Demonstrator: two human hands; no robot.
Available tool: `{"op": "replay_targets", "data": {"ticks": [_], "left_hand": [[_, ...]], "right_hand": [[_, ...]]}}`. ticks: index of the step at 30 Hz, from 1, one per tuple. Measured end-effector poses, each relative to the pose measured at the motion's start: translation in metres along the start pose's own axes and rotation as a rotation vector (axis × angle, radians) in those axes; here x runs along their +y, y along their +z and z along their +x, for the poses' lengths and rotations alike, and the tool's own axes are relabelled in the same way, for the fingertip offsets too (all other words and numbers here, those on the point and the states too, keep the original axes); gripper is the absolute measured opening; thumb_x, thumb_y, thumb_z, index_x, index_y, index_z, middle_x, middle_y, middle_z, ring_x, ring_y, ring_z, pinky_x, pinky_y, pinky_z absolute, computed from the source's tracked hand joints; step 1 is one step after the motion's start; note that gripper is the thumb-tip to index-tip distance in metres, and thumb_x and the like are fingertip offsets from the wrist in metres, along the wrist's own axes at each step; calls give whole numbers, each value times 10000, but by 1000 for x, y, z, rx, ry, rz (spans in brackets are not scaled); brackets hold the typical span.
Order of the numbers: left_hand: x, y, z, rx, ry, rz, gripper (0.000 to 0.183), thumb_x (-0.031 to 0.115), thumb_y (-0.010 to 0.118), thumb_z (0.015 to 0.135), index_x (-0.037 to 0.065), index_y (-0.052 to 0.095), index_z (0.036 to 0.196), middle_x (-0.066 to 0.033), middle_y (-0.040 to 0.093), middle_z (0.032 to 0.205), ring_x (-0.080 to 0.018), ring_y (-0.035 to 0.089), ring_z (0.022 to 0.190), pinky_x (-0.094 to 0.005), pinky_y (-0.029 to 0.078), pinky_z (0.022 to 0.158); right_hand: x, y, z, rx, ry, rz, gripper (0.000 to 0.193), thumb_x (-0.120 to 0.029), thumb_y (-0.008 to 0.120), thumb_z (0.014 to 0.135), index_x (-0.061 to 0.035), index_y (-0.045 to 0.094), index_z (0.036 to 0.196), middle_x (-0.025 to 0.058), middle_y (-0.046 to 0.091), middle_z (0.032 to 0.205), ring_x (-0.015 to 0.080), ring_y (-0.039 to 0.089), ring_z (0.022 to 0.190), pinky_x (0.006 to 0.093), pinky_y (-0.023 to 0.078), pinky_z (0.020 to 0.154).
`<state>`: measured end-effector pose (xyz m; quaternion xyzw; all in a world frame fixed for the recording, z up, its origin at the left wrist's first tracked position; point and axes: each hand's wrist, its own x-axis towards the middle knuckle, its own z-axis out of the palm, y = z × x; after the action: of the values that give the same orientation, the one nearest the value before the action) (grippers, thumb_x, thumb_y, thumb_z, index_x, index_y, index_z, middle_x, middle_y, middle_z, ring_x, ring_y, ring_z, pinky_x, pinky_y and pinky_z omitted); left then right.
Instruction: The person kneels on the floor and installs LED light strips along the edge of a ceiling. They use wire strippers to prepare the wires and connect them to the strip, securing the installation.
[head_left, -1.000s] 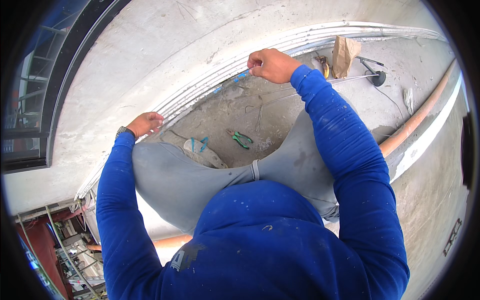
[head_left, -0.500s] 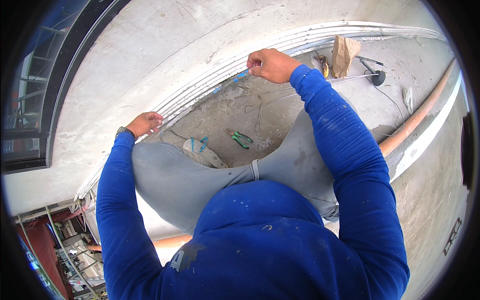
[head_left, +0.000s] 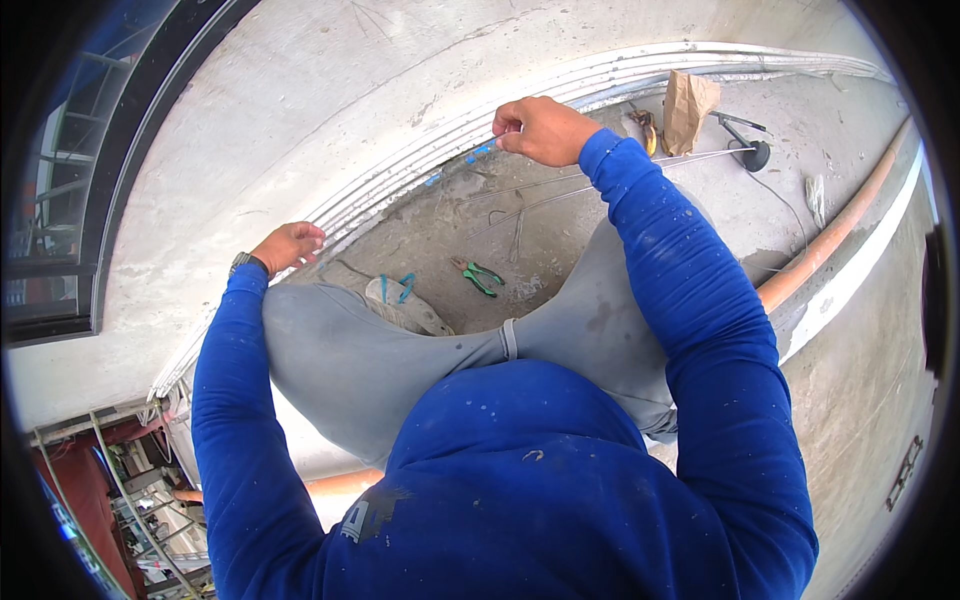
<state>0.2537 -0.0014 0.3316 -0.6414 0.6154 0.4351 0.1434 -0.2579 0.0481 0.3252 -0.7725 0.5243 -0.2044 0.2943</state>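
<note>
The right hand (head_left: 543, 130) has thumb and forefinger together at the white pipes (head_left: 400, 178); anything pinched between them cannot be confirmed. The left hand (head_left: 288, 248) has fingers loosely curled near the same pipes, grip undetermined. Caution: shifting a shoe (head_left: 425, 315) could kick the pliers (head_left: 480, 278) (handles spread) or, with a longer step, snag the thin wires (head_left: 690, 158). Markings: the shirt (head_left: 520, 480) bears a worn, pale print; no label is legible.

Grips hard to read here!
The right hand (head_left: 545, 130) curls — anything pinched there is too small to tell; whether the left hand (head_left: 285, 248) touches the white pipes (head_left: 400, 178), unclear — orange pipe (head_left: 845, 235) vanishing behind the right sleeve (head_left: 700, 290).
</note>
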Motion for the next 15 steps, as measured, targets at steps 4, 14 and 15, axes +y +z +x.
{"op": "replay_targets", "data": {"ticks": [4,14,15], "left_hand": [[-4,-1,0,4,6,-13,326,282,660,1023,123,646,1308,21,722,1149,-100,674,953,-311,534,817],[-4,0,-1,10,10,-14,326,282,660,1026,121,643,1309,26,717,1141,-96,662,942,-296,533,804],[-4,0,-1,9,11,-14,327,283,660,1026,121,643,1309,26,717,1141,-96,662,941,-294,533,803]], "right_hand": [[-6,-5,-1,-49,29,-12,374,-307,660,928,-19,727,1155,229,754,1106,389,721,1025,462,561,926],[-6,-4,-3,-36,9,-16,361,-303,667,933,-10,722,1136,221,743,1074,372,707,989,453,552,896],[-4,-2,-3,-25,1,-5,347,-302,671,943,-9,719,1123,212,735,1041,354,697,955,446,545,874]]}}
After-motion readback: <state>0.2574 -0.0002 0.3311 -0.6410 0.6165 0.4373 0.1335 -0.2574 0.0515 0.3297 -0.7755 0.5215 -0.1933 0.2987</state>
